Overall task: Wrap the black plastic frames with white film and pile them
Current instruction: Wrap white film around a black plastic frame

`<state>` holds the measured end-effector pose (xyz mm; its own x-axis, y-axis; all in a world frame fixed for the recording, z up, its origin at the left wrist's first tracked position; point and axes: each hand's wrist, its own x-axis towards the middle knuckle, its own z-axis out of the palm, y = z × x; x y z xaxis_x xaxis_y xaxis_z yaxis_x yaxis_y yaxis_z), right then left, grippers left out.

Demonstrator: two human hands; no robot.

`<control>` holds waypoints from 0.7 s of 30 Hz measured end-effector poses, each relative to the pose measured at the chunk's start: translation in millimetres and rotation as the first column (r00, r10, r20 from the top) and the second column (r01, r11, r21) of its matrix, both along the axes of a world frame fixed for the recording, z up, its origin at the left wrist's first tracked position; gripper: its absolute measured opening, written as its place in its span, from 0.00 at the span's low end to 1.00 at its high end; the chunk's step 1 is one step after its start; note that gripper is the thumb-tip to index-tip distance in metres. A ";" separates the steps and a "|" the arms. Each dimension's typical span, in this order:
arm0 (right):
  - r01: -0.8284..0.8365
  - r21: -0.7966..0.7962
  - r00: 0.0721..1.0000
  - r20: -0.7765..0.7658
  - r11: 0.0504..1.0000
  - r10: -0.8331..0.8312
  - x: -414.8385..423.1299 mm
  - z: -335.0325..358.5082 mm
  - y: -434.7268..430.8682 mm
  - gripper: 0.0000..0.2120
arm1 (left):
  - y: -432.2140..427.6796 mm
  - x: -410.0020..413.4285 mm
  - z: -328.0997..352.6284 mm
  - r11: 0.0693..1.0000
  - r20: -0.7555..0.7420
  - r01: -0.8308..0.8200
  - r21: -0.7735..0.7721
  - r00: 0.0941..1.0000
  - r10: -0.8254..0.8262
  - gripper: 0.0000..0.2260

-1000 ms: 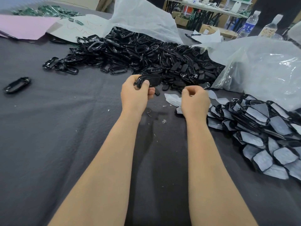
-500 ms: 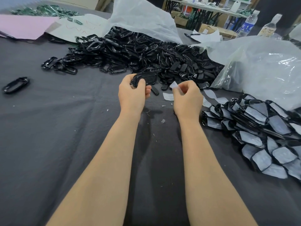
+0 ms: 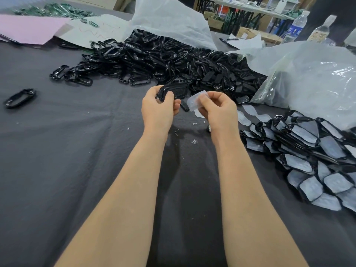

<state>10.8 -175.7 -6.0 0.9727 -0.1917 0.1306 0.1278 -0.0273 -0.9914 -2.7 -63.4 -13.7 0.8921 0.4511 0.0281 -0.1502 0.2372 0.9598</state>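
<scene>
Grey cloth (image 3: pixel 67 151) w/ frame heap (image 3: pixel 173 60), wrapped pile (image 3: pixel 308 151) rt.

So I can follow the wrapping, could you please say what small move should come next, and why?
Probably bring the film piece pinched in the right hand onto the black frame gripped by the left hand: that frame looks bare.

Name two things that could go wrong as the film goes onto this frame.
The right hand pinches the thin film by one end, so it might crease or land crooked on the frame in the left hand. White scraps on the cloth below could get trapped under it.
</scene>
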 end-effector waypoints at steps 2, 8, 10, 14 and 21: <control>0.023 -0.015 1.000 0.010 1.000 -0.022 -1.1 0.6 0.0 0.06 | 0.4 0.3 0.2 1.000 -0.003 -0.001 -0.001 1.000 0.001 0.10; 0.008 0.085 1.000 0.001 0.996 -0.008 -3.7 4.8 -0.8 0.06 | 0.5 1.5 -0.1 1.000 -0.002 -0.003 0.005 1.000 0.003 0.10; -0.005 0.203 0.999 -0.038 0.979 0.013 -4.2 7.7 0.8 0.07 | 0.6 1.7 -0.2 1.000 -0.001 -0.001 0.007 1.000 0.001 0.10; -0.013 0.389 0.994 -0.094 0.921 0.053 -4.3 10.5 0.4 0.09 | 0.5 1.8 -0.8 1.000 -0.003 -0.001 0.006 1.000 0.001 0.10; -0.016 0.181 1.000 -0.013 0.983 0.018 -1.2 2.3 0.0 0.10 | 0.7 1.6 -1.4 1.000 0.000 0.005 0.003 1.000 -0.005 0.10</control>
